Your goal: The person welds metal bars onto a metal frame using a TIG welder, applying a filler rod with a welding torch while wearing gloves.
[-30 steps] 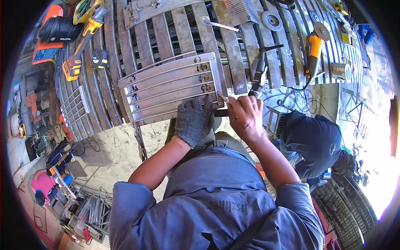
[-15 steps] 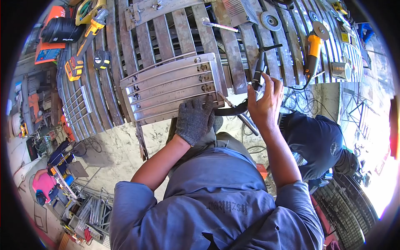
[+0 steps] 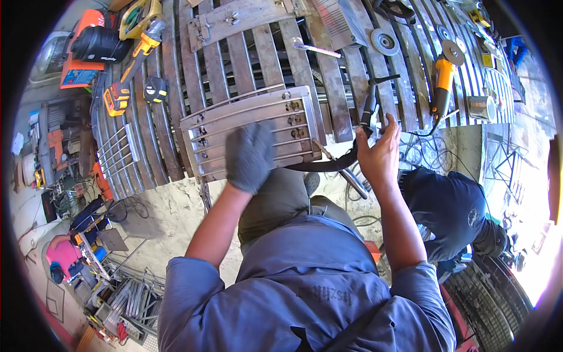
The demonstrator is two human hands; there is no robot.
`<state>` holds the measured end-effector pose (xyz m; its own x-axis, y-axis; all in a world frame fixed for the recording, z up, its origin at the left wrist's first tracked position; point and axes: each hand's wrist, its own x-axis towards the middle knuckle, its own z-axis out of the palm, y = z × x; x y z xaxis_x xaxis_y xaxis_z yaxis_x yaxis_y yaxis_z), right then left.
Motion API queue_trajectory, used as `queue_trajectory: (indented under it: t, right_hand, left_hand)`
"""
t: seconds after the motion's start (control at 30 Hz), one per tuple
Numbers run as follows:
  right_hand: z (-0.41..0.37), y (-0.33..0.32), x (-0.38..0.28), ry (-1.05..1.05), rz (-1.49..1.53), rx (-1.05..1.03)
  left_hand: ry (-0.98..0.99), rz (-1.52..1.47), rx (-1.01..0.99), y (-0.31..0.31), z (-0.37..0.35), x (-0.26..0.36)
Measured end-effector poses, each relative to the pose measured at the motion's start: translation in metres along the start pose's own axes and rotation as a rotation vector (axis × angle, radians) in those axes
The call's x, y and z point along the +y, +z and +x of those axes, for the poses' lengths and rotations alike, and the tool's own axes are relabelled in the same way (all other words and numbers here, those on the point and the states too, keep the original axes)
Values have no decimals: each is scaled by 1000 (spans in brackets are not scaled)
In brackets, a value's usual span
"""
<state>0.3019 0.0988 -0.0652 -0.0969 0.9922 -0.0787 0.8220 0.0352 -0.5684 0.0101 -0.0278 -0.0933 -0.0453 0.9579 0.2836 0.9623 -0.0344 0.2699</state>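
My left hand (image 3: 251,157), in a dark grey knit glove, is over the lower middle of a metal plate with parallel rods (image 3: 234,129). Motion smears its fingers. The plate lies at the front edge of the slatted bench, its rods held at both ends. My bare right hand (image 3: 381,154) has thumb and fingers apart, close beside the lower end of a black welding torch (image 3: 368,107). The torch rests on the slats, and its black cable (image 3: 328,165) hangs past the bench edge toward my legs.
An angle grinder (image 3: 444,79) lies to the right, near a metal can (image 3: 481,108). A grinding disc (image 3: 385,41) and a marker (image 3: 316,50) sit farther back. Leftward are a tape measure (image 3: 155,90), a cordless grinder (image 3: 134,64) and a small rod grid (image 3: 119,151). Another person (image 3: 446,211) is low at right.
My left hand has moved left from the plate's lower right edge to over its rods. My right hand's fingers have spread away from the torch. The whole view has shifted slightly.
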Motion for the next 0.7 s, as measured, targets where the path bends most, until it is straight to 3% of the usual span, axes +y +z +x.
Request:
queue_trajectory:
  t: [0.07, 0.1, 0.2, 0.3, 0.4, 0.57, 0.7]
  right_hand:
    - [7, 1, -6, 238, 193, -195]
    - [9, 13, 4, 200, 157, -163]
    - [15, 36, 16, 188, 217, -41]
    - [10, 48, 14, 240, 233, 28]
    - [-1, 46, 16, 266, 304, 108]
    - [-13, 44, 20, 223, 342, 172]
    - [-17, 49, 11, 269, 352, 254]
  left_hand:
    - [-100, 34, 5, -2, 37, -44]
    - [-119, 91, 8, 7, 46, -73]
    - [-234, 123, -329, 8, 77, -115]
    - [-118, 11, -393, 14, 86, -135]
    - [-146, 6, -552, 11, 94, -136]
    - [67, 144, -367, 27, 95, -160]
    - [71, 261, -168, -20, 117, -151]
